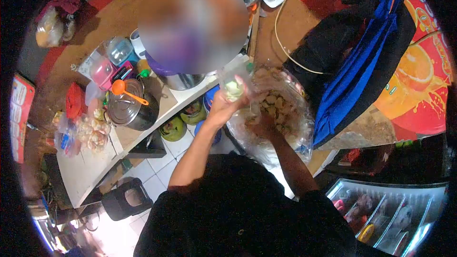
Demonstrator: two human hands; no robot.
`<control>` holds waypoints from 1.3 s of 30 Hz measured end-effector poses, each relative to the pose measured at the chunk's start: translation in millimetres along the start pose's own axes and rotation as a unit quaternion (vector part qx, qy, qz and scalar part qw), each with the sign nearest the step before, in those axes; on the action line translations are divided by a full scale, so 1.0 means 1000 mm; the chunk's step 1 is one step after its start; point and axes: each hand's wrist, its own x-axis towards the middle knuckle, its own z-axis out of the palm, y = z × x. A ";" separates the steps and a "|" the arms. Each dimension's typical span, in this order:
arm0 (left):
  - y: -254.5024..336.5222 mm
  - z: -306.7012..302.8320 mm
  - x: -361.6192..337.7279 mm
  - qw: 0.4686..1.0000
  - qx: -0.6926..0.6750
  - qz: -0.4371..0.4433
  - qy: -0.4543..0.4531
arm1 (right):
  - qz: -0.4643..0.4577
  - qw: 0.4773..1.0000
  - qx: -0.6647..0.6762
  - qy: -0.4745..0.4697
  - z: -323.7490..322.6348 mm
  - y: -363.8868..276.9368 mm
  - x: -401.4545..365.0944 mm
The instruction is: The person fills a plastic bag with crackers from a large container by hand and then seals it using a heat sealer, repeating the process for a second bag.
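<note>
My left hand [225, 107] is closed around a small clear plastic bag [233, 87] with pale green and whitish pieces inside, held up beside a bigger bag. That large clear plastic bag [297, 135] lies wide open, full of brownish, chip-like pieces [276, 107]. Deep in its opening, my right hand [264, 127] reaches down among the pieces. Its fingers are hidden there, so I cannot tell whether they grip any.
An orange spoon [124, 90] rests on a lidded metal pot [133, 112] at the left. Nearby are plastic containers [119, 50] and bagged goods [93, 133]. Green gas cylinders [173, 129] stand below the counter. Blue-and-black cloth [354, 76] hangs at right; a lit glass case [385, 214] stands lower right.
</note>
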 end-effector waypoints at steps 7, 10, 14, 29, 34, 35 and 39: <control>0.011 0.015 -0.003 0.957 0.271 0.108 0.000 | -0.178 0.967 -0.161 0.087 -0.044 0.040 -0.032; 0.018 0.031 0.001 0.896 -0.382 -0.225 -0.018 | -0.183 0.946 0.094 0.250 -0.079 0.024 -0.077; -0.031 0.033 0.002 0.921 0.361 0.139 -0.045 | -0.251 0.854 0.300 0.342 -0.126 -0.018 -0.114; -0.039 0.066 0.002 0.895 0.430 0.119 -0.009 | -0.276 0.867 0.173 0.378 -0.126 -0.057 -0.098; -0.019 0.056 0.001 0.929 0.368 0.024 -0.039 | -0.324 0.862 0.094 0.379 -0.133 -0.054 -0.100; -0.026 0.054 0.002 0.938 0.344 0.042 -0.024 | -0.314 0.870 0.105 0.365 -0.135 -0.057 -0.105; -0.029 0.051 0.003 0.957 0.286 0.053 -0.017 | -0.248 0.914 0.014 0.321 -0.139 -0.067 -0.118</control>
